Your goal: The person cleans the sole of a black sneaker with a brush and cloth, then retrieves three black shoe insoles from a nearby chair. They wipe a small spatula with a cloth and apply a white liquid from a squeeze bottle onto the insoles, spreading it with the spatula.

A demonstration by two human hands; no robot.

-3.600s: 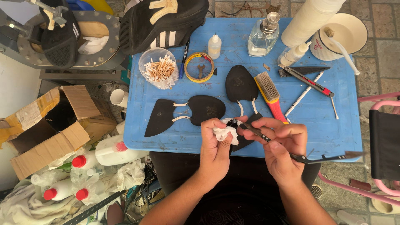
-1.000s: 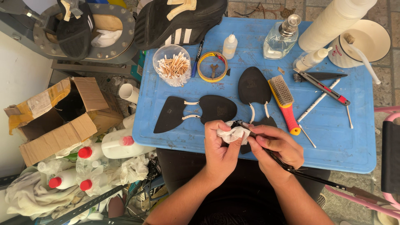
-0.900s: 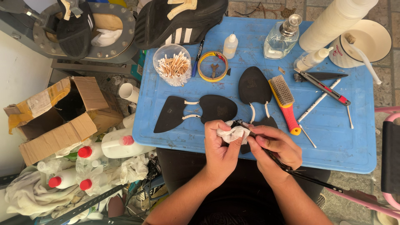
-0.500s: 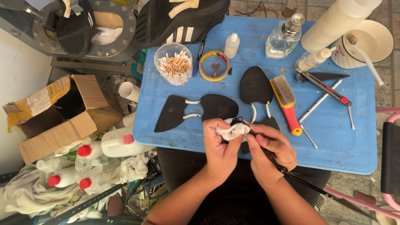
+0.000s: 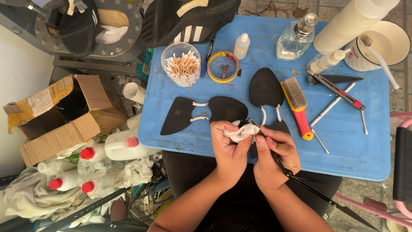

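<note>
My left hand (image 5: 229, 146) is closed around a crumpled white cloth (image 5: 240, 131), and my right hand (image 5: 277, 157) is pinched on a long thin black tool (image 5: 300, 182) whose tip meets the cloth between my two hands, just over the near edge of the blue tray table (image 5: 365, 150); the tool's tail runs back past my right wrist. Ahead of my hands I count two black insole pairs: one (image 5: 206, 114) just beyond my left hand, its two halves joined by two pale strips, and one (image 5: 266, 88) beyond my right hand, partly hidden by my fingers. To the right of my right hand lies one red-handled brush (image 5: 298, 107), and farther right one box cutter (image 5: 339, 90) and two thin white sticks. Well beyond my left hand stand one clear cup of cotton swabs (image 5: 182, 64), one roll of yellow tape (image 5: 223, 66), one small white dropper bottle (image 5: 241, 45) and one glass bottle (image 5: 296, 38). One cream bowl (image 5: 384, 41) sits at the far right corner. Left of my left arm, down on the floor, I see one open cardboard box (image 5: 56, 116), four red-capped plastic bottles (image 5: 122, 146) and white rags. The ground to the right is paved with stone.
</note>
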